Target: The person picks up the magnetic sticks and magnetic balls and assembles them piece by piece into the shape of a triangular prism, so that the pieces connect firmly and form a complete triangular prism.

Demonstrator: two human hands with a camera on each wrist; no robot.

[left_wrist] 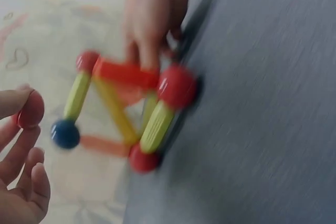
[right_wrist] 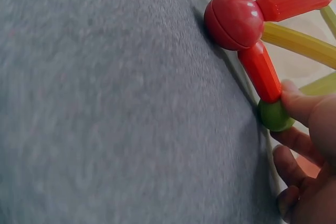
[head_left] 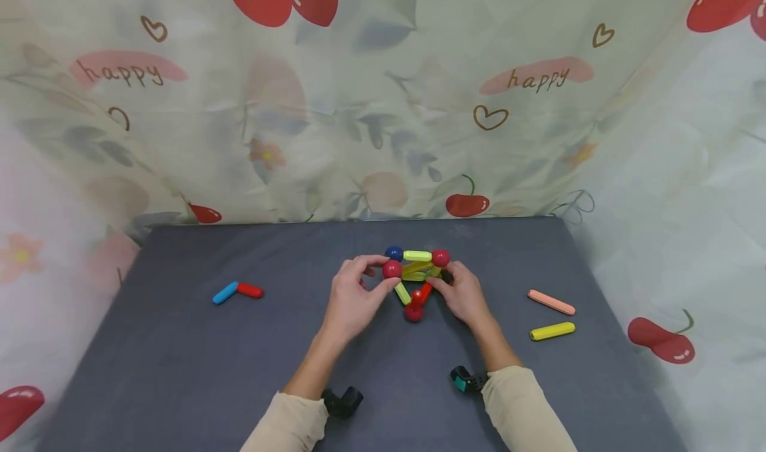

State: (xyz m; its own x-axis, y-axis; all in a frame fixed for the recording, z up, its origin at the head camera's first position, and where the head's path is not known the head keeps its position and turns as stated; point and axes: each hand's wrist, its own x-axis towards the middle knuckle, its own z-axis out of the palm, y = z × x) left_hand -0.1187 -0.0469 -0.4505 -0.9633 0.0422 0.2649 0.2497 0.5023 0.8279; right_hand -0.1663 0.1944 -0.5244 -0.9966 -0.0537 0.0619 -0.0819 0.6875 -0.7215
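Note:
A frame of coloured rods joined by balls stands on the grey table. My left hand pinches a red ball between thumb and fingers; in the left wrist view that ball is apart from the frame. At the frame's low right corner, my right hand grips a green ball, its thumb at the end of a red rod. That rod runs to a larger red ball at the near corner. Up top, a pale yellow-green rod links a blue ball and a red ball.
Left on the table lie a blue rod and a red rod, end to end. Out to the right are a peach rod and a yellow rod. A printed curtain hangs behind the table.

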